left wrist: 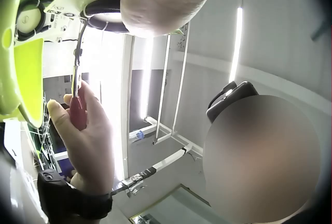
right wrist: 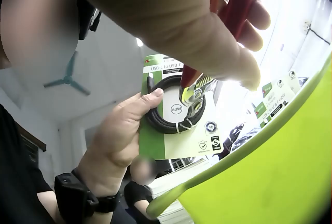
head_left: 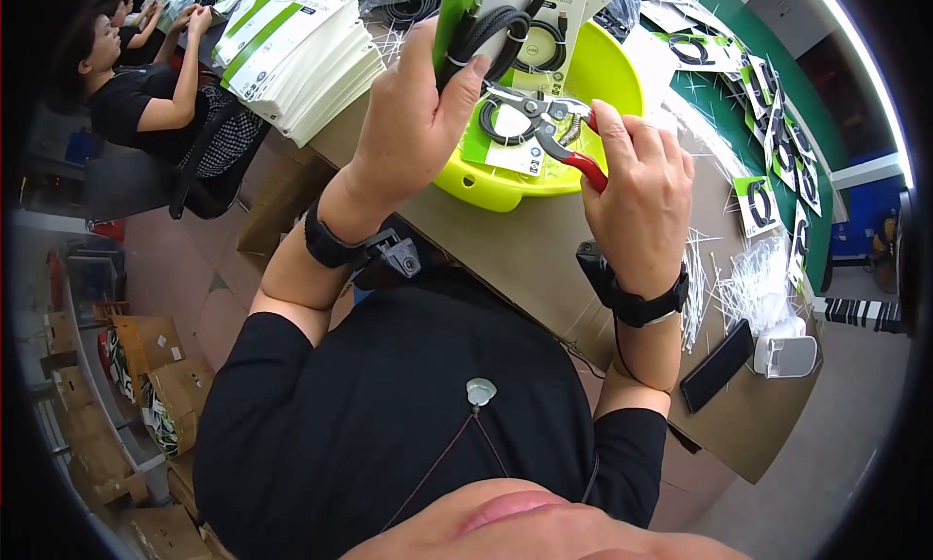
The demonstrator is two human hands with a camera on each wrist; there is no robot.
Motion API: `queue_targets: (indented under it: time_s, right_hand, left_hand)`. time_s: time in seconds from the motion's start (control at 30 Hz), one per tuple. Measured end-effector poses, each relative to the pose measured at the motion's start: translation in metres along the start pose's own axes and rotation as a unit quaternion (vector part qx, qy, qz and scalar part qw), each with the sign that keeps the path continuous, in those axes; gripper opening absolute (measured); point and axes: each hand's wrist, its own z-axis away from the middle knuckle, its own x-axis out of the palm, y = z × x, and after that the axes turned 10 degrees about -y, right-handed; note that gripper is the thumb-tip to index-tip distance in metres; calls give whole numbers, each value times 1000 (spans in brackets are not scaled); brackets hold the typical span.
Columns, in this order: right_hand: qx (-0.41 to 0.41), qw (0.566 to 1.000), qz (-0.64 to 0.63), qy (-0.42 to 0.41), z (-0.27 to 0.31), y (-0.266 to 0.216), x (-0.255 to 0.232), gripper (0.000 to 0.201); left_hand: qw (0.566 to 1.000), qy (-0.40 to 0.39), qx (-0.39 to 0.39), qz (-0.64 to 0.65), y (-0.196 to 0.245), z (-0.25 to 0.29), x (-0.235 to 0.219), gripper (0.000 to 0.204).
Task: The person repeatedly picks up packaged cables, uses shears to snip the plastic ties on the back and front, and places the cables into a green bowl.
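My L hand (head_left: 413,123) pinches USB-C cable card (right wrist: 174,149); R hand (head_left: 643,176) curled round red-handled cutters (head_left: 551,139). Prob. trimming white tie (right wrist: 177,127); next snip needs steady card.

One black short-sleeved top (head_left: 408,385); one pale heart-shaped pendant (head_left: 481,393) on a thin dark cord (head_left: 449,450); two black wrist straps (head_left: 646,309); each carries a boxy camera (head_left: 400,257).

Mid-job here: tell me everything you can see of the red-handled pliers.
The pliers have red, plastic-looking handles, a grey metal head and a coiled spring. The right hand grips them over the yellow-green tub. The handles stand apart; the head points toward the coiled black cable on the held card. Whether it touches the cable, I cannot tell.
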Motion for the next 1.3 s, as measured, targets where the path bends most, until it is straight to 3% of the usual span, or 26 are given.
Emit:
queue_targets:
  time_s: [0.1, 0.17, 0.23, 0.27, 0.33, 0.4, 0.47, 0.57, 0.63, 0.73, 0.8, 0.87, 0.9, 0.93, 0.97, 1.0, 1.07, 1.13, 1.17, 1.23, 1.3]
  right_hand:
    - [-6, 996, -63, -56, 1, 10, 3, 49]
    - [-7, 992, -95, -83, 0, 12, 7, 47]
    - [-11, 976, -217, 31, -5, 12, 11, 44]
    - [-13, 957, -275, 87, -7, 11, 13, 42]
    - [-8, 947, -306, 94, -9, 5, 18, 41]
    - [2, 921, -374, 105, -9, -1, 21, 39]
    - [-3, 936, -337, 106, -6, -1, 20, 38]
    - [-28, 956, -272, 103, -5, -5, 22, 37]
    - [18, 944, -300, 137, -4, -2, 27, 36]
    - [104, 940, -298, 130, -10, 16, 39, 34]
    - [112, 956, -260, 81, -12, 27, 43, 36]
    - [127, 957, -258, 46, -12, 35, 47, 41]
    - [134, 954, -266, 30, -11, 36, 45, 40]
    - [145, 952, -270, 21, -12, 37, 43, 39]
    - [134, 952, -273, 7, -11, 38, 45, 39]
    - [128, 937, -324, 16, -10, 39, 44, 41]
    - [123, 900, -417, 46, -12, 41, 41, 44]
    - [115, 894, -431, 48, -17, 36, 41, 45]
    - [109, 886, -448, 51, -17, 34, 40, 45]
    - [120, 886, -442, 80, -17, 35, 30, 46]
    - [110, 906, -404, 54, -18, 32, 23, 45]
  left_hand:
    - [1000, -20, -17, -5, 0, 3, 1, 25]
    - [988, -7, -76, 136, -9, 3, 2, 24]
    - [973, 0, -102, 208, -12, 1, 4, 24]
    - [930, 8, -139, 341, -11, -2, 5, 25]
    - [785, 17, -201, 586, -9, -7, 9, 25]
    - [766, -10, -194, 613, -7, -3, 17, 26]
    - [730, -58, -185, 655, -3, 2, 23, 27]
    - [740, -39, -202, 640, 4, 3, 31, 28]
    - [749, -17, -208, 628, 3, 4, 23, 29]
    - [922, 13, -99, 374, -23, 6, -21, 31]
    - [844, 44, -258, 469, -48, 19, -85, 30]
    - [819, -77, 30, 568, -72, 37, -139, 37]
    - [827, -55, 13, 560, -66, 64, -166, 37]
    - [912, -27, -155, 380, -60, 92, -199, 35]
    - [932, -4, -315, 180, -55, 120, -227, 33]
    - [930, 4, -322, 180, -59, 146, -246, 33]
    - [871, -132, -466, 87, -88, 208, -268, 35]
    - [829, -150, -537, 34, -143, 282, -278, 36]
    - [834, -179, -521, -22, -159, 305, -276, 36]
    - [763, -216, -602, -96, -199, 343, -271, 41]
    - [716, -157, -561, -384, -203, 332, -253, 38]
